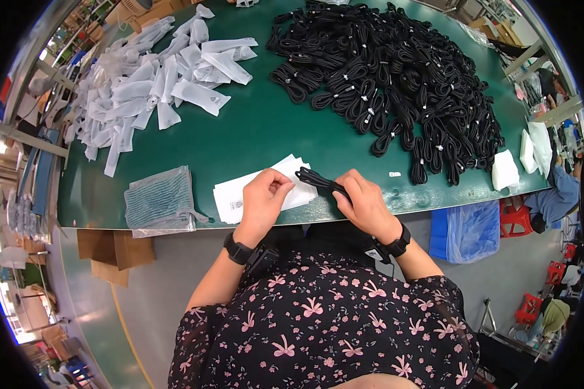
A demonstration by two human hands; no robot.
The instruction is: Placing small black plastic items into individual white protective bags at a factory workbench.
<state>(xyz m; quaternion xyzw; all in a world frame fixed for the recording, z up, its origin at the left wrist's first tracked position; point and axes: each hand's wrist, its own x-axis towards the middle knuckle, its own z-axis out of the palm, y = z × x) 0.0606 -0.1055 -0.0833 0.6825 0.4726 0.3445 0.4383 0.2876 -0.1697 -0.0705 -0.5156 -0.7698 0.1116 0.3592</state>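
Fingertips partly hide the bag mouth; left hand (264, 196) pinches a white bag (239, 194), right hand (363, 201) grips a cable bundle (318, 181).

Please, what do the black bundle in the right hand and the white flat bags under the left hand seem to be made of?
The black bundle looks like cable with a matte rubber or plastic jacket: it coils in soft loops and shows little shine. The white flat bags seem thin frosted plastic film, perhaps foam sheet: they lie flat, pale and slightly translucent. The right hand holds the bundle; the left hand pinches a bag.
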